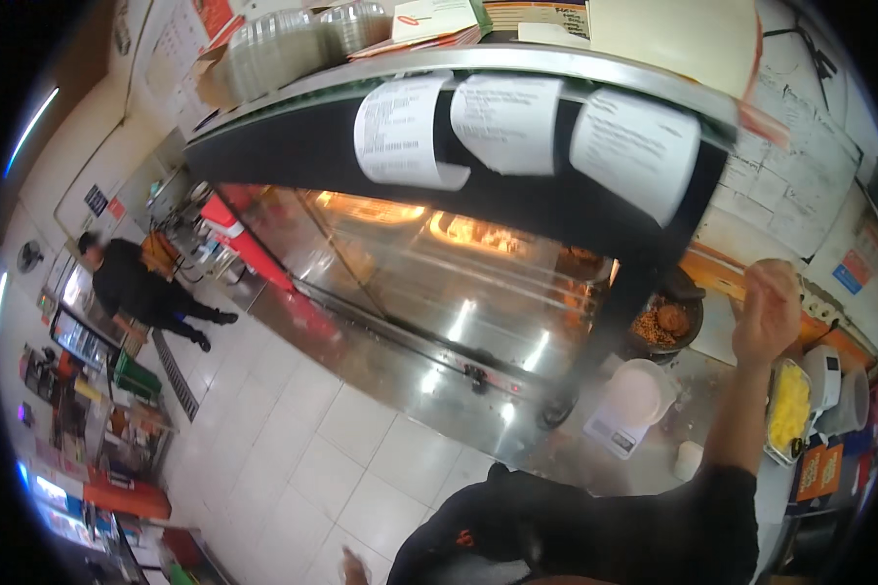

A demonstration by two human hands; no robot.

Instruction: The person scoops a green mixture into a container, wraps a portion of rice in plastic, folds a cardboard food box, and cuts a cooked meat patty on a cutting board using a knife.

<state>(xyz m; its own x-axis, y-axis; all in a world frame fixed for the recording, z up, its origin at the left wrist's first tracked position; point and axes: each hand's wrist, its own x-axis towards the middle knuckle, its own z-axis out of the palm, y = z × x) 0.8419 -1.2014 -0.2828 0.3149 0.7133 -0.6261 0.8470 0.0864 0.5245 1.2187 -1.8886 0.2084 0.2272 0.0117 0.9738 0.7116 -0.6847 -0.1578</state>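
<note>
My right hand point(770, 311) is raised over the counter at the right, close to the orange strip of the wall. It is blurred and its fingers look bent; I cannot make out anything in them. To its left stands a dark mortar point(673, 322) with brown food in it. Nearer my body, a white tub point(633, 391) rests on a digital kitchen scale point(618, 437). A clear container of yellow food point(789, 409) lies below and right of the hand. Only part of my left hand point(354, 567) shows, blurred, at the bottom edge above the tiled floor.
A heated display cabinet point(453, 292) with trays of food fills the middle. Printed paper slips point(399, 135) hang from its top edge, and clear plastic lids point(278, 51) are stacked above. A person point(135, 285) in black stands at the left. A small white object point(688, 459) lies on the counter.
</note>
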